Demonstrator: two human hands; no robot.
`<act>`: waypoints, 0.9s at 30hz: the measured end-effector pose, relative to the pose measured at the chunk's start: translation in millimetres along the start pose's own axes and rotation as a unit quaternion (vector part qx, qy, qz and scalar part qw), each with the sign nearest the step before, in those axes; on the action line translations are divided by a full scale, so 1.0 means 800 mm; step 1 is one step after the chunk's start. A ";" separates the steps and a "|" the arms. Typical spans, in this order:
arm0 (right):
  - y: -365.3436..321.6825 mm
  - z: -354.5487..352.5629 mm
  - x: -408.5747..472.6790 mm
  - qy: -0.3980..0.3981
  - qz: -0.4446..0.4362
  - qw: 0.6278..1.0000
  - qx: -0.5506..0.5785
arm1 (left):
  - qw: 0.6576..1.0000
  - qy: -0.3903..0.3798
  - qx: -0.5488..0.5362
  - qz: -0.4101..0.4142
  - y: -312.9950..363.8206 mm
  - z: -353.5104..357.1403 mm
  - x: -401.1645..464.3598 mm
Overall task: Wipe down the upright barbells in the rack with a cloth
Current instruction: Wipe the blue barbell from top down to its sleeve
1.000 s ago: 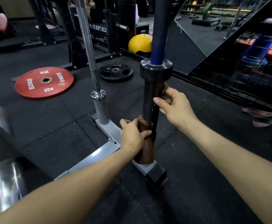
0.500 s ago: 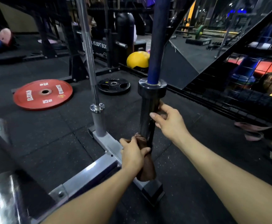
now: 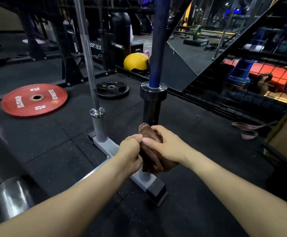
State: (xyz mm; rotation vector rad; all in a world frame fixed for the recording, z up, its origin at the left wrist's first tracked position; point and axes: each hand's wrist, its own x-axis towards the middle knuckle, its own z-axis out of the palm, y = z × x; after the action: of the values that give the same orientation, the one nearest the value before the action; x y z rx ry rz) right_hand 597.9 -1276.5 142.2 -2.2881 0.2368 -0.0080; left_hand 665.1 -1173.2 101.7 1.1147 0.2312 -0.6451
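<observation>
A blue-shafted barbell (image 3: 158, 48) stands upright in the grey floor rack (image 3: 105, 144), its dark sleeve (image 3: 151, 110) pointing down. A brown cloth (image 3: 152, 159) is wrapped round the lower part of that sleeve. My left hand (image 3: 130, 151) grips the cloth from the left, and my right hand (image 3: 166, 146) holds it from the right, fingers curled over it. A second, chrome barbell (image 3: 86, 48) stands upright in the rack's far slot, untouched.
A red Eleiko plate (image 3: 34, 100) and a small black plate (image 3: 112, 89) lie on the rubber floor behind the rack. A yellow ball (image 3: 136, 61) sits further back. A wire mesh fence (image 3: 241, 93) runs along the right. Another bar's chrome sleeve (image 3: 11, 194) lies at lower left.
My right hand left the bare sleeve, dropped down and closed over the cloth beside my left hand. The view has tilted up slightly.
</observation>
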 end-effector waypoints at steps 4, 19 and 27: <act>0.005 -0.005 -0.009 0.046 -0.013 0.998 -0.028 | 0.999 -0.037 0.010 0.011 0.008 0.002 -0.019; -0.024 0.016 0.048 0.322 0.064 0.944 -0.035 | 0.938 -0.001 0.226 0.263 0.039 -0.019 0.016; 0.014 0.029 0.056 0.237 0.118 0.961 -0.075 | 0.929 -0.046 0.279 0.238 0.030 -0.011 0.041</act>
State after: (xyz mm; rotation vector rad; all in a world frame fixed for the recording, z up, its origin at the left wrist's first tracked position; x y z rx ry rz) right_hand 642.2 -1274.5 115.2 -2.3639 0.7806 -0.4331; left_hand 706.2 -1170.9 100.2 1.6114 -0.3224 -0.3240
